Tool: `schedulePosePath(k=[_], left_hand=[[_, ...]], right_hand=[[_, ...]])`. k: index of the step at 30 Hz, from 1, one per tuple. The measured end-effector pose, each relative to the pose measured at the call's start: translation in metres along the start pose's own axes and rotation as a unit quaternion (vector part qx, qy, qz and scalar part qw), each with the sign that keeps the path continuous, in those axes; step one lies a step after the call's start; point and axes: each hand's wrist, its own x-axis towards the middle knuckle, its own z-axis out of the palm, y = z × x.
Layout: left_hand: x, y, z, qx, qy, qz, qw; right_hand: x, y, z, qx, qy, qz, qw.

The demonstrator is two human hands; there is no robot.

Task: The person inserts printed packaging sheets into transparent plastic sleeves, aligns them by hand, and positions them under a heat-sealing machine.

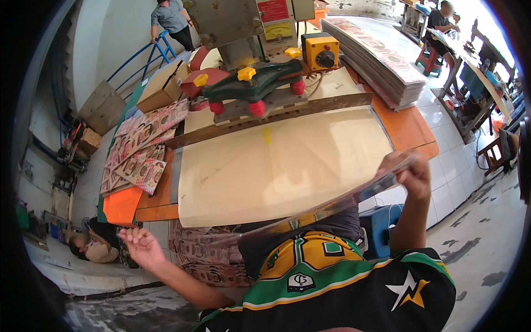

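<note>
My right hand (408,172) is closed on one end of a long, glossy printed plastic sheet (326,207). Motion blurs the sheet, which slants down to the left in front of my body and above the machine bed's near edge. Off the bed's near left corner, my left hand (142,247) is raised with its fingers loosely bent and apart. I see nothing in it. A cream-coloured cover (276,166) lies over the bed. Behind it, the press head (257,88) bears yellow star knobs and red round feet above a long metal bar (276,120).
Printed flat packages (138,144) are heaped on the left, near an orange sheet (123,206) and a cardboard box (163,86). A tall stack of printed sheets (381,61) stands at the back right, by a yellow control box (322,51). Other people are in the background.
</note>
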Motion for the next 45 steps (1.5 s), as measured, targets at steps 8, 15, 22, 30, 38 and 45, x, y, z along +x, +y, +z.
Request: schedulePosePath(k=[8, 15, 22, 30, 38, 45], left_hand=[[0.081, 0.266, -0.230, 0.088, 0.188, 0.144, 0.967], [0.090, 0.234, -0.237, 0.170, 0.353, 0.204, 0.897], [0.061, 0.118, -0.112, 0.502, 0.151, 0.014, 0.851], [0.045, 0.047, -0.015, 0.754, -0.021, -0.052, 0.654], [0.027, -0.033, 0.038, 0.716, -0.178, -0.114, 0.665], [0.000, -0.111, 0.056, 0.591, -0.343, -0.192, 0.704]], right_hand=[[-0.076, 0.012, -0.222, 0.003, 0.386, -0.040, 0.922], [-0.111, 0.017, -0.276, 0.008, 0.231, -0.011, 0.973], [-0.074, 0.013, -0.228, 0.038, 0.247, -0.030, 0.968], [-0.077, 0.023, -0.224, 0.023, 0.328, -0.025, 0.944], [-0.094, 0.031, -0.241, 0.053, 0.304, -0.031, 0.951], [-0.094, 0.040, -0.238, 0.062, 0.282, -0.031, 0.957]])
